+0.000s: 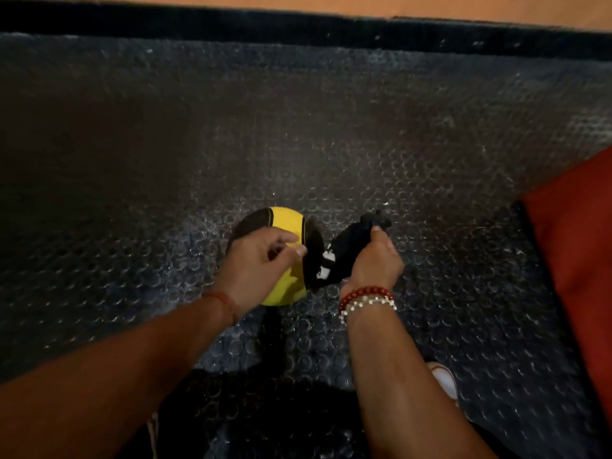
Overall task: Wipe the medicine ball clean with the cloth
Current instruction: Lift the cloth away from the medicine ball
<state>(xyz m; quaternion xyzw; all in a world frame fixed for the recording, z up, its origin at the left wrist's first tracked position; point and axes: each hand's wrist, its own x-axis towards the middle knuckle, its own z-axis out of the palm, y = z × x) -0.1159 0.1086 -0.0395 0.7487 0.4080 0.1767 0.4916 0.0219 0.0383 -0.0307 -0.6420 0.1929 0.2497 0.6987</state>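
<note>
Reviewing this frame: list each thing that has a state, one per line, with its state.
medicine ball: resting on the studded floor mat, steadied by a hand
cloth: black, bunched, gripped, touching the ball's right side
left hand: on top of the ball, fingers curled
right hand: closed on the cloth

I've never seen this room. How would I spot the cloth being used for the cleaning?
Start at the dark studded floor mat and find the yellow and black medicine ball near its middle. Just right of the ball, the right hand grips the cloth. It is the only limp, crumpled thing there, black with a small white tag.
</note>
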